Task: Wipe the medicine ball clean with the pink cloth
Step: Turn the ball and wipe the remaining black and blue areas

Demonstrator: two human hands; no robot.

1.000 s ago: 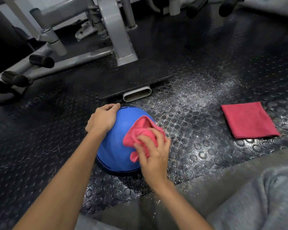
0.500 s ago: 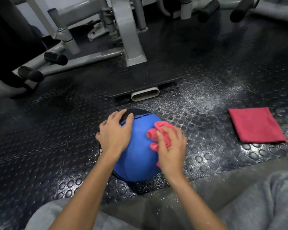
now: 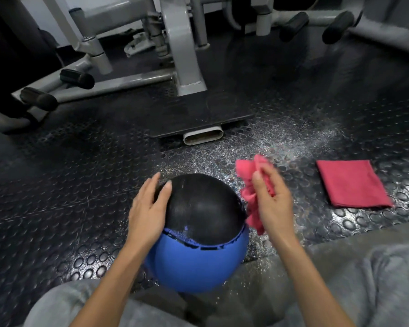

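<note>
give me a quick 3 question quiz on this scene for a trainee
1. True or false: the crumpled pink cloth is gripped by the left hand.
2. The left hand's straight fingers lie on which part of the round blue-and-black medicine ball? A) the black half B) the blue half C) neither
3. Fill in: the folded red cloth lies flat on the studded black rubber floor on the ball's ___ side.

Key: 1 false, the right hand grips it; 2 A; 3 right.
</note>
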